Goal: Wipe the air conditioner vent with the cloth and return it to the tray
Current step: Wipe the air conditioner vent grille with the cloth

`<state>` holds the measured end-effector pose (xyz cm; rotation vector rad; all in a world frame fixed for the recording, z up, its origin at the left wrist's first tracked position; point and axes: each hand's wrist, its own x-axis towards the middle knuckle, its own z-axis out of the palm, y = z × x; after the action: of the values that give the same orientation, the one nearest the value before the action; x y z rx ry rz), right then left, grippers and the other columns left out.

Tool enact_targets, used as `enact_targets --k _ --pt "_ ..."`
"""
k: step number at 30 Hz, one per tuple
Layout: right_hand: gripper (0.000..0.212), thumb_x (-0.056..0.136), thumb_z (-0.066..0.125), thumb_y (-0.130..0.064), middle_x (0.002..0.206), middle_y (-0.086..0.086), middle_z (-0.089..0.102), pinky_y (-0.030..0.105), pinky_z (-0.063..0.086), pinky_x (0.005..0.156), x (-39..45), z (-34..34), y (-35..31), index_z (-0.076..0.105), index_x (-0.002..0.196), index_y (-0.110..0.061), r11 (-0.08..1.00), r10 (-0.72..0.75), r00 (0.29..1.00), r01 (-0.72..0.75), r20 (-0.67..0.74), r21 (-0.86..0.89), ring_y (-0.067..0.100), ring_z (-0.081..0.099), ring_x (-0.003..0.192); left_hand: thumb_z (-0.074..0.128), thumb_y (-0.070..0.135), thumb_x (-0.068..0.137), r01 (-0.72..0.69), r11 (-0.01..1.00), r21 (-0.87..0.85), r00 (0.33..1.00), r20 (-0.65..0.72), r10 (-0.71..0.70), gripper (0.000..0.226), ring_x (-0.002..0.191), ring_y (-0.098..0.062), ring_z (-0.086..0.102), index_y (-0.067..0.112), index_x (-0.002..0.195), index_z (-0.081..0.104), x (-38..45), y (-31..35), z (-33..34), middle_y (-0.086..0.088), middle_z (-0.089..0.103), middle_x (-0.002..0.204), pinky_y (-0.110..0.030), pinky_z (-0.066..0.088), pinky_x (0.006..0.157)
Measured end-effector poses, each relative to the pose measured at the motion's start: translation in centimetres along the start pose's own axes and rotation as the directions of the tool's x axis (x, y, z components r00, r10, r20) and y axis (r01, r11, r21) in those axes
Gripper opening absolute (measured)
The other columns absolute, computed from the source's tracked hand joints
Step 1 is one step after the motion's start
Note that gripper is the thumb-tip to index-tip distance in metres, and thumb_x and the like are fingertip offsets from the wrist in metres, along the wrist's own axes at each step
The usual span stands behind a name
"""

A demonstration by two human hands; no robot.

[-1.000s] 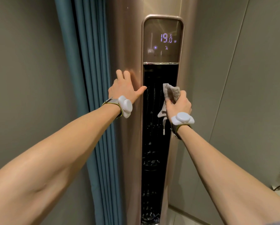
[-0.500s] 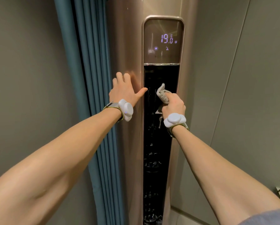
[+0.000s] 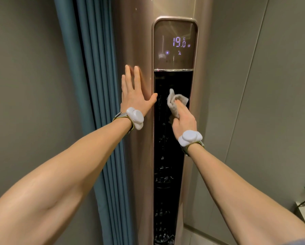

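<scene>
Right hand presses the grey cloth flat against the dark vent, fingers closed over its lower part, the rest bunched above the fingertips. Left of that grip, the left hand lies spread on the air conditioner casing, holding nothing. Above the cloth, the display glows 19.0.
</scene>
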<state>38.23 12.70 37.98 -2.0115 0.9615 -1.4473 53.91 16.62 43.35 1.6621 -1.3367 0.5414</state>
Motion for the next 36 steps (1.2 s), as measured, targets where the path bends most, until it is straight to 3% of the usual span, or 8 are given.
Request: enact_targets --k 5,14,17,19,23,27,34,36 --pt "0.072 0.082 0.040 0.001 0.146 -0.016 0.045 0.023 0.040 0.101 1.0 0.1 0.0 0.038 0.142 -0.039 0.994 -0.078 0.997 0.079 0.026 -0.073 0.017 0.049 0.130 0.050 0.053 0.087 -0.022 1.000 -0.007 1.000 -0.014 0.022 0.093 0.147 -0.031 -0.009 0.021 0.153 -0.007 -0.1 -0.7 0.5 -0.005 -0.016 0.160 -0.051 0.026 0.115" --pt "0.075 0.089 0.040 -0.002 0.127 -0.047 0.033 0.014 0.041 0.088 -4.3 1.3 4.6 0.023 0.142 -0.052 0.999 -0.009 0.985 0.017 0.173 -0.047 -0.017 0.046 0.098 0.041 0.054 0.084 -0.025 1.000 -0.007 0.996 -0.084 0.024 0.091 0.147 -0.037 -0.006 0.011 0.153 0.000 0.3 -1.0 2.5 -0.016 -0.008 0.160 -0.061 0.014 0.115" --pt "0.065 0.094 0.039 -0.011 0.140 -0.034 0.039 0.015 0.045 0.088 -3.5 1.4 3.9 0.020 0.142 -0.051 0.999 -0.049 0.987 0.052 0.152 -0.015 -0.014 0.055 0.103 0.042 0.054 0.084 -0.025 1.000 0.006 0.995 -0.098 0.026 0.091 0.147 -0.037 -0.004 0.010 0.153 0.001 0.3 -1.0 2.8 -0.017 -0.005 0.160 -0.061 0.017 0.114" --pt "0.061 0.097 0.038 -0.016 0.148 -0.025 0.036 0.027 0.046 0.099 -2.2 1.5 2.9 0.017 0.145 -0.046 0.993 -0.114 0.986 0.116 0.118 -0.012 0.002 0.050 0.127 0.042 0.054 0.084 -0.029 1.000 0.011 0.994 -0.103 0.030 0.092 0.147 -0.037 -0.004 0.009 0.153 0.002 0.3 -1.1 2.9 -0.017 -0.004 0.160 -0.061 0.018 0.114" --pt "0.068 0.093 0.040 -0.009 0.154 -0.021 0.028 0.031 0.047 0.095 0.3 1.6 2.0 0.014 0.148 -0.040 0.982 -0.168 0.983 0.174 0.077 -0.080 0.010 0.042 0.135 0.042 0.055 0.084 -0.037 0.999 0.038 0.993 -0.111 0.041 0.092 0.146 -0.038 -0.002 0.008 0.153 0.003 0.4 -1.2 2.8 -0.019 -0.002 0.159 -0.062 0.017 0.114" --pt "0.080 0.083 0.040 0.005 0.159 -0.016 0.017 0.029 0.046 0.100 -1.2 2.2 4.0 0.016 0.151 -0.029 0.955 -0.197 0.971 0.221 0.132 -0.200 0.009 0.029 0.143 0.043 0.055 0.084 -0.048 0.998 0.043 0.993 -0.109 0.052 0.092 0.146 -0.039 -0.001 0.007 0.152 0.004 0.4 -1.3 2.8 -0.020 -0.002 0.159 -0.062 0.016 0.114" --pt "0.084 0.082 0.041 0.007 0.156 -0.023 0.013 0.036 0.046 0.106 -4.0 2.8 6.6 0.009 0.152 -0.028 0.950 -0.137 0.970 0.185 0.199 -0.251 -0.005 0.021 0.137 0.042 0.055 0.083 -0.060 0.997 0.042 0.992 -0.107 0.065 0.093 0.146 -0.040 -0.002 0.006 0.152 0.004 0.5 -1.5 2.8 -0.021 -0.002 0.159 -0.063 0.014 0.114" --pt "0.084 0.081 0.039 0.008 0.159 -0.017 0.012 0.038 0.043 0.109 -3.1 2.8 5.8 0.008 0.152 -0.026 0.945 -0.174 0.965 0.219 0.194 -0.243 0.001 0.020 0.142 0.043 0.055 0.083 -0.060 0.997 0.043 0.992 -0.105 0.064 0.093 0.146 -0.040 -0.002 0.006 0.152 0.004 0.5 -1.5 2.9 -0.021 -0.002 0.159 -0.063 0.015 0.113"
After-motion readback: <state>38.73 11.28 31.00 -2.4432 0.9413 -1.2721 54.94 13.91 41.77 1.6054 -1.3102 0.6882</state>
